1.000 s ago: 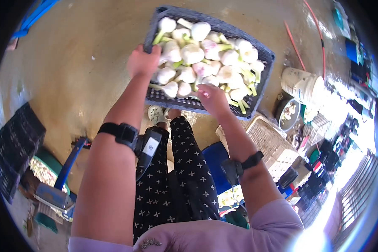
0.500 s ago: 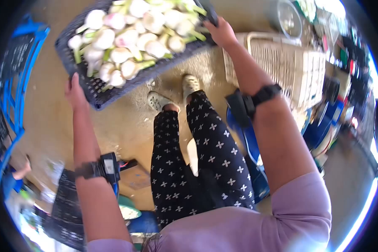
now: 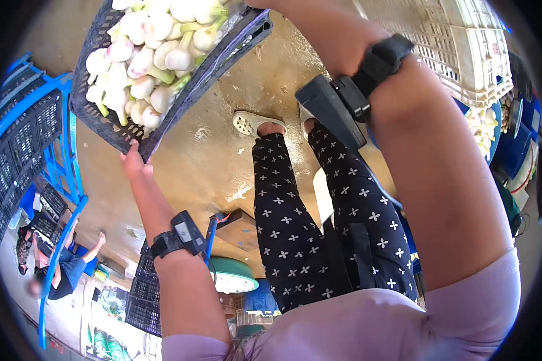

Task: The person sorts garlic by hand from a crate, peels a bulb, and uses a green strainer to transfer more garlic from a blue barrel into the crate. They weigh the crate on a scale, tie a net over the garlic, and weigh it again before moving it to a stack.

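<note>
A black plastic crate [image 3: 105, 133] full of white garlic bulbs [image 3: 141, 63] with short green stems is held out in front of me, tilted in this view. My left hand [image 3: 137, 161] grips its near corner, fingers at the rim. At the far right corner, my right hand [image 3: 266, 3] holds the crate's edge, mostly cut off by the top of the view. Another dark rim [image 3: 260, 35] shows just under the crate's right side. Some bulbs have a pink tinge.
A blue metal rack [image 3: 66, 135] with black crates stands at left, a person [image 3: 72, 274] sitting beyond it. White crates [image 3: 457, 54] stand at upper right, near a tub of bulbs [image 3: 483, 129]. A green-rimmed round scale [image 3: 235, 277] is below; the floor [image 3: 186, 162] looks wet.
The crate has shifted up and left in view and turned steeper, both hands still on it. My view has swung, showing more of the blue rack and the seated person.
</note>
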A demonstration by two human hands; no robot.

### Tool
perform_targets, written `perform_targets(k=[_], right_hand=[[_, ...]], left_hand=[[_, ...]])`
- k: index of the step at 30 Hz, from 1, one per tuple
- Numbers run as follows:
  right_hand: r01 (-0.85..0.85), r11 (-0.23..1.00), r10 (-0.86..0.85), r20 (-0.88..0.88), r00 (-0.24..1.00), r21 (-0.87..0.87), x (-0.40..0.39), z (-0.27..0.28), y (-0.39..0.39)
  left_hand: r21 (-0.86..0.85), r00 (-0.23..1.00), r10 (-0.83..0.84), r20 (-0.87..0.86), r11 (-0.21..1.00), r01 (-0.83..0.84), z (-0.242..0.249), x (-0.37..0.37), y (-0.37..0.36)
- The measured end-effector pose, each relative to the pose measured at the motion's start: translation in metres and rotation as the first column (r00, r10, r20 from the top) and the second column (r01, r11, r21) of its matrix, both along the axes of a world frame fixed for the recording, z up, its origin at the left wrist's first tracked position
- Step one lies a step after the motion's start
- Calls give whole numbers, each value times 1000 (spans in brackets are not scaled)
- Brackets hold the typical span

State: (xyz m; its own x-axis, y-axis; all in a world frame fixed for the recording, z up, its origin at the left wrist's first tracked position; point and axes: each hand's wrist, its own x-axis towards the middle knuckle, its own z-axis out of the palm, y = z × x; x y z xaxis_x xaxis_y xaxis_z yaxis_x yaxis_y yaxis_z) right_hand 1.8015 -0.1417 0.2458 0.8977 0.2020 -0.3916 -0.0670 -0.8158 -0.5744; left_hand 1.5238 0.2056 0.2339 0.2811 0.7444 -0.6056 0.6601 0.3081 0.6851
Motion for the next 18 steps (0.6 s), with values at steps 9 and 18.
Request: perform_targets(k=[9, 18], right_hand=[[147, 976, -153, 25, 988, 159, -34, 9, -10], [206, 944, -210, -12, 978, 256, -24, -28, -3]], left_hand=[[193, 997, -77, -16, 978, 79, -12, -3, 12], [408, 967, -118, -225, 890, 203, -1, 4, -6]])
